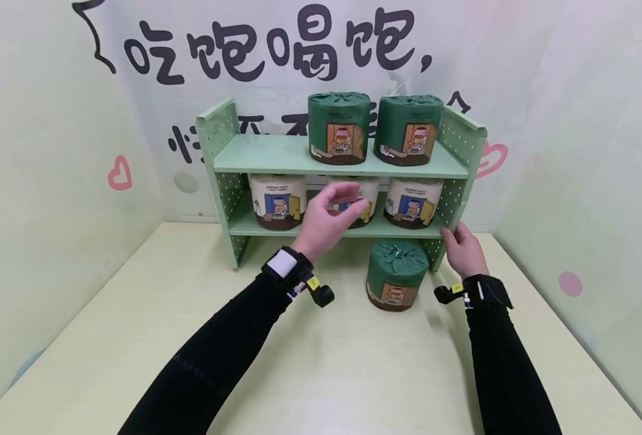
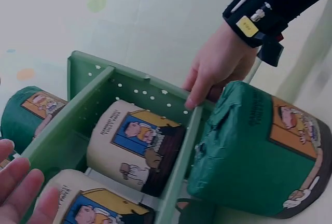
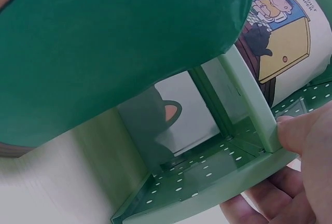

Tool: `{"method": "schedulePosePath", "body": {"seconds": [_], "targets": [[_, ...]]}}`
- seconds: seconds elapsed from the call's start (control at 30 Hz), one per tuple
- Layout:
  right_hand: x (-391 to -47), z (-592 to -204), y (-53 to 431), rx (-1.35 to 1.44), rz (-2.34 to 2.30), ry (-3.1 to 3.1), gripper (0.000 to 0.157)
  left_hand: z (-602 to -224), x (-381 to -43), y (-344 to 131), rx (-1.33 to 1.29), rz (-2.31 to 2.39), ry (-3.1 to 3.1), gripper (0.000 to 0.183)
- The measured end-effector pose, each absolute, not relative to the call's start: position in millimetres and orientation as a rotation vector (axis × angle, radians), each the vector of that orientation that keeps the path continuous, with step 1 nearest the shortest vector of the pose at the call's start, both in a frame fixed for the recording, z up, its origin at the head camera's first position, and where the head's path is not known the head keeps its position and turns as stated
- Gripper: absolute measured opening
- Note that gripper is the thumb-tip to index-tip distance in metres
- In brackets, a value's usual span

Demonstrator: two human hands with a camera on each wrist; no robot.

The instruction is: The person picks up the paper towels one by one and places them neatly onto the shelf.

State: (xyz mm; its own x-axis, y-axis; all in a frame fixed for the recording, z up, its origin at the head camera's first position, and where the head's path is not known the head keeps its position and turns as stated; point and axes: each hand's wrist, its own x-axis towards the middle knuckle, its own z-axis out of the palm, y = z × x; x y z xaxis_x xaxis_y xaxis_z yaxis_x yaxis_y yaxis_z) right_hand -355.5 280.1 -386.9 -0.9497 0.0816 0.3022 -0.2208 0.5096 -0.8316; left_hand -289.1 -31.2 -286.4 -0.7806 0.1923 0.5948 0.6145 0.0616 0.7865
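A light green two-tier shelf (image 1: 277,154) stands on the table. My left hand (image 1: 329,217) is in front of its lower tier, fingers loosely curved, with nothing held. Behind that hand, the middle white toilet roll (image 1: 372,187) is partly hidden. In the left wrist view, the left fingers (image 2: 21,182) reach in from the left edge. My right hand (image 1: 465,251) grips the shelf's right side panel (image 3: 218,182), thumb at the end of the lower board and fingers behind the panel. A green-wrapped toilet roll (image 1: 397,275) sits on the table, just left of the right hand.
Two green-wrapped rolls, one left (image 1: 338,127) and one right (image 1: 410,130), stand on the upper board. More white rolls, a left one (image 1: 278,202) and a right one (image 1: 415,202), fill the lower tier. Printed cloth walls (image 1: 54,121) enclose the table (image 1: 353,374).
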Motion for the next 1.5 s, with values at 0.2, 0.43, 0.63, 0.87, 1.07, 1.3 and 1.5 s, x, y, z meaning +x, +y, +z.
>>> {"method": "schedulePosePath", "body": {"seconds": [0.2,0.43,0.63,0.87,1.07,1.3,1.5], "targets": [[-355.6,-386.2,278.5,0.115,1.422,-2.441,0.047,-320.9,-306.4,-26.5,-0.828,-1.840,-2.125,0.052],[-356.2,-387.1,278.0,0.113,1.406,-2.443,0.048,-352.6,-312.9,-21.0,-0.824,-1.859,-2.253,0.065],[-357.3,-388.5,277.9,0.124,1.409,-2.437,0.047,-375.5,-310.7,-16.4,-0.757,-1.867,-2.347,0.075],[-357.4,-388.9,277.9,0.126,1.406,-2.433,0.045,-401.0,-309.7,-9.7,-0.691,-1.829,-2.465,0.086],[-355.0,-388.5,279.5,0.116,1.406,-2.447,0.046,-413.6,-311.5,-0.5,-0.656,-1.752,-2.588,0.104],[-354.3,-388.4,280.3,0.119,1.405,-2.448,0.046,-418.2,-315.4,11.5,-0.630,-1.627,-2.726,0.119],[-356.4,-387.9,279.4,0.107,1.399,-2.454,0.048,-422.5,-318.1,15.8,-0.684,-1.720,-2.658,0.110]]}}
